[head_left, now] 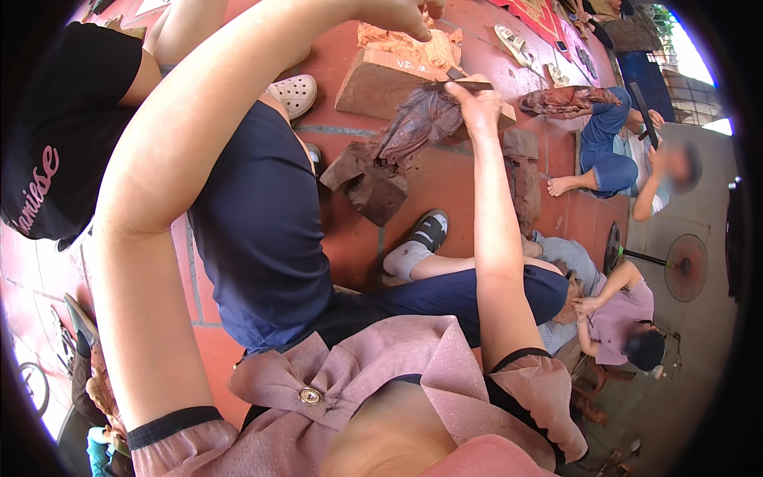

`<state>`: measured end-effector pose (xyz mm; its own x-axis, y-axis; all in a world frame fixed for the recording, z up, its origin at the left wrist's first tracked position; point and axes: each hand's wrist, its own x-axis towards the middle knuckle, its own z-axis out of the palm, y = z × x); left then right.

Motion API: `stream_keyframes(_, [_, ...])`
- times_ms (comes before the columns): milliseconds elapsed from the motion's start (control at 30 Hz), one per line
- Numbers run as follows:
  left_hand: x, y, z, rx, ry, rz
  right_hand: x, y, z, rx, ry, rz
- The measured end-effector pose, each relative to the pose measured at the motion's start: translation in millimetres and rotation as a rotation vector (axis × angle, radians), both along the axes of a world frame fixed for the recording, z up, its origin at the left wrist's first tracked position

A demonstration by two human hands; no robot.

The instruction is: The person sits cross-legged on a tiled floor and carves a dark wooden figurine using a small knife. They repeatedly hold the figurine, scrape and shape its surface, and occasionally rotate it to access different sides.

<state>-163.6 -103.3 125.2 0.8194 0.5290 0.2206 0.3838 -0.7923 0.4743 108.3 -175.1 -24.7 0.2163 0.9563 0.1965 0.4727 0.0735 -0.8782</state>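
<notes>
My right hand [479,111] is closed on a thin dark strip [465,81], whose exact kind I cannot make out. It is at the top end of a dark brown carved wooden figure [421,127]. The figure leans at a slant, with a rough block base [367,184] at its lower end. Beyond it, a pale wooden block [393,86] with handwriting on its side stands by an orange-toned carving [409,46]. My left hand [401,16] reaches over that carving at the picture's upper edge, partly cut off. Its visible fingers are apart, and nothing shows in them.
Close on the left sits a person in a black shirt [63,135]. To the right, one person sits near a reddish-brown carving [568,102], another in a pink shirt [628,302] near a standing fan [685,266]. Another dark carved piece [522,179] lies on the red tiled floor [445,183].
</notes>
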Motion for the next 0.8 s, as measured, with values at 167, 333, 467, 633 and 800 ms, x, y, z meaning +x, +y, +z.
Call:
stream_keyframes(167, [-0.9,4.7,-5.2,0.012,-0.035,-0.048,-0.3,-3.5,2.6,0.043,-0.061,-0.11])
stream_keyframes(333, [1.4,9.1,-8.4,0.052,-0.039,-0.059,-18.5,-10.4,6.0,-0.054,-0.364,0.045])
stream_keyframes(467, [1.4,6.8,-6.8,0.016,-0.045,-0.063,7.1,2.2,-1.5,0.071,-0.056,-0.142])
stream_keyframes(633, [-3.8,3.8,-4.8,0.024,-0.094,-0.102,-0.9,2.1,-16.6,0.068,-0.274,-0.007])
stream_keyframes(800, [0.4,5.5,-5.1,0.021,-0.03,-0.05,3.2,7.4,-16.1,0.051,-0.102,-0.047])
